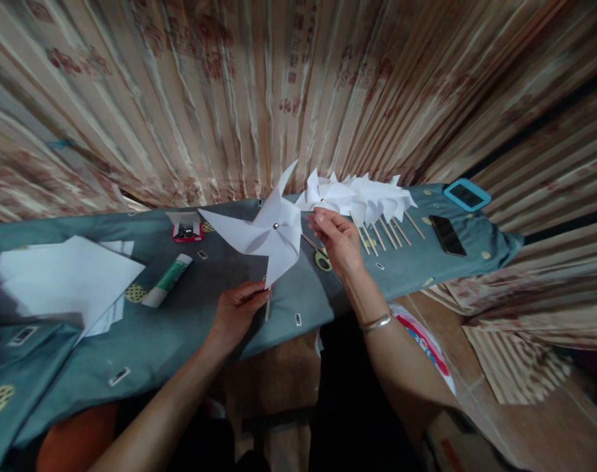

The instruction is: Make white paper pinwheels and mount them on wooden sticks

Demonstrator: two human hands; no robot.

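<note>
A white paper pinwheel (282,242) with a shiny pin at its centre stands upright in front of me. My left hand (239,311) is closed around its thin wooden stick (267,308), just below the lowest blade. Beside the pinwheel's right edge is my right hand (336,241), its fingers loosely bent and nothing visible in them. Whether its fingertips touch the paper, I cannot tell. Behind that hand, several finished white pinwheels (371,196) lie overlapping in a row, their sticks pointing towards me. Scissors (322,259) with yellowish handles lie partly hidden below my right hand.
White paper sheets (67,275) lie at left on the grey-green cloth (190,328). Near them are a green-and-white glue stick (168,280) and a small red box (187,229) of pins. A dark phone (447,236) and a blue-framed device (467,195) lie at right. Curtains (278,98) hang behind.
</note>
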